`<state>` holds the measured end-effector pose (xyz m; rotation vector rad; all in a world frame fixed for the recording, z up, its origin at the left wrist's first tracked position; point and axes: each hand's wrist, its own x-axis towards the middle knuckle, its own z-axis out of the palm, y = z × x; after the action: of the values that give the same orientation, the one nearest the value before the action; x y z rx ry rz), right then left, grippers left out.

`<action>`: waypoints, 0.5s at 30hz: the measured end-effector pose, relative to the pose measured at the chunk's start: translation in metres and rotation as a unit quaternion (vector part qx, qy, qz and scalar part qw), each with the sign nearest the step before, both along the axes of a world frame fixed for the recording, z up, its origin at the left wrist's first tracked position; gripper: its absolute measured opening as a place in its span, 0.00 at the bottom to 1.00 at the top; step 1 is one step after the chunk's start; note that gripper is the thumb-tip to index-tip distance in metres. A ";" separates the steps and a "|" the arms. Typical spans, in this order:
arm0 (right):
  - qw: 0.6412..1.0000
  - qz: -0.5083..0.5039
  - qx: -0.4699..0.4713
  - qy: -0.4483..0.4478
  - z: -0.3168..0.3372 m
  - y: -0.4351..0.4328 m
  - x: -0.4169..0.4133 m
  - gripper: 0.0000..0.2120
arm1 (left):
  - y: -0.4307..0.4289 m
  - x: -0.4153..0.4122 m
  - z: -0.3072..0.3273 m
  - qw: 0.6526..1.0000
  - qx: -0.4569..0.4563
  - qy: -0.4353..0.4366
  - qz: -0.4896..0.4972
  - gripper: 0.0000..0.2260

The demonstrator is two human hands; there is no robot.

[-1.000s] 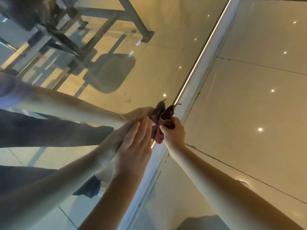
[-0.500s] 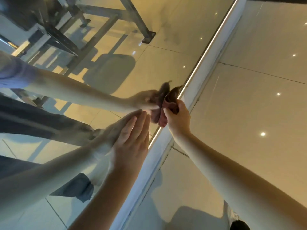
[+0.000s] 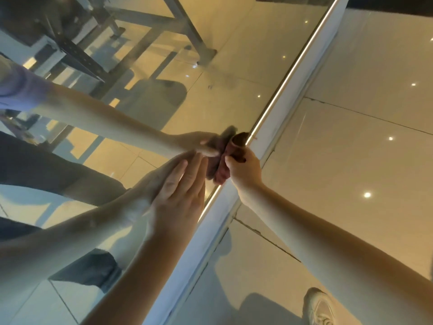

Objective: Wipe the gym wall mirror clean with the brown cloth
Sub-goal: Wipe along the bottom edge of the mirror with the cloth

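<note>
The wall mirror (image 3: 234, 57) fills the left of the head view, its lower edge running diagonally along a lit strip. My right hand (image 3: 243, 170) grips the bunched brown cloth (image 3: 234, 148) and holds it against the glass right at that edge. My left hand (image 3: 182, 195) lies flat on the mirror just left of the cloth, fingers straight and together. Both arms and the cloth are reflected in the glass.
A white frame strip (image 3: 293, 90) borders the mirror along the floor. Glossy beige floor tiles (image 3: 351, 148) spread to the right, with cracks near the frame. My white shoe (image 3: 321, 308) shows at the bottom. Gym machine frames are reflected at top left.
My right hand has slid the cloth further up along the mirror's edge, then held near that spot. The left hand stays flat on the glass just below it.
</note>
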<state>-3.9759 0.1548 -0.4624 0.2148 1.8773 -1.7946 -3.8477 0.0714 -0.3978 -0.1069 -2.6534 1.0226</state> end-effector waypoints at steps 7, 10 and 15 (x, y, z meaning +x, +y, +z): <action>1.000 -0.022 -0.009 -0.003 -0.008 0.001 -0.027 0.09 | 0.002 -0.028 0.001 1.000 -0.011 0.004 -0.002 0.18; 0.998 0.018 -0.009 -0.058 -0.016 0.000 -0.004 0.10 | 0.005 -0.040 0.001 1.000 -0.009 -0.005 0.013 0.26; 0.999 0.000 -0.032 0.013 0.010 0.012 -0.047 0.09 | 0.009 -0.057 -0.001 0.999 -0.023 -0.019 0.021 0.23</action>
<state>-4.0230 0.1666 -0.4526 0.1701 1.8348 -1.8630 -3.9043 0.0803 -0.3992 -0.0806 -2.6767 1.1069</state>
